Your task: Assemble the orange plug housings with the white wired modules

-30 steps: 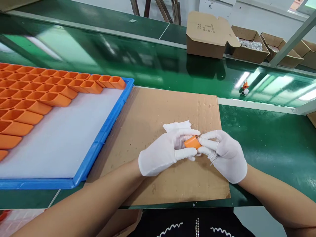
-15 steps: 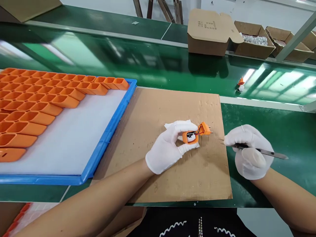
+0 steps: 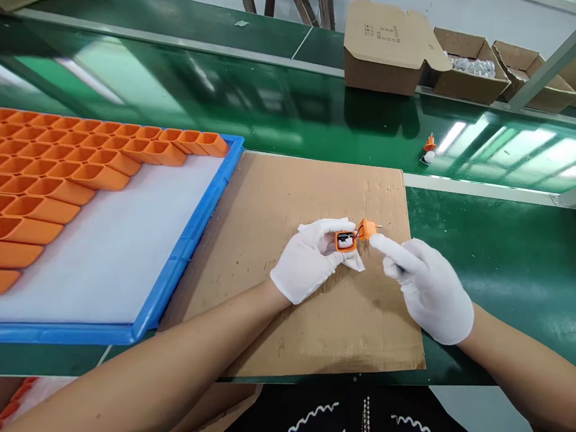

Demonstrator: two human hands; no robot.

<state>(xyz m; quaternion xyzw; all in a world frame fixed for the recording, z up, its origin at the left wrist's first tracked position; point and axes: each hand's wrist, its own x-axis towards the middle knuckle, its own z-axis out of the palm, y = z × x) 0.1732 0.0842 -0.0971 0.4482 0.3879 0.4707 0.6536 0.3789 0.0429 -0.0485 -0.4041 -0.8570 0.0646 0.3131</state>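
Orange plastic housing (image 3: 345, 240) at frame centre, pinched in gloved left hand (image 3: 310, 261) above cardboard mat (image 3: 315, 300). Right hand (image 3: 427, 288), mostly curled, nothing gripped, forefinger touching hinged plug cap (image 3: 366, 228). Likely light, rigid, thin-walled shell, pins and wire delicate; best held by outer sides. Printing on carton (image 3: 382, 48), upper right, too small to read. Blue tray (image 3: 198, 222) left.

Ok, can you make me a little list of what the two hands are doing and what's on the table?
Left hand: grips open orange shell, over a white cloth
Right hand: finger touching orange plug cap
Under hands: cardboard sheet
Left side: blue tray with orange shells in rows
Far side: cardboard boxes
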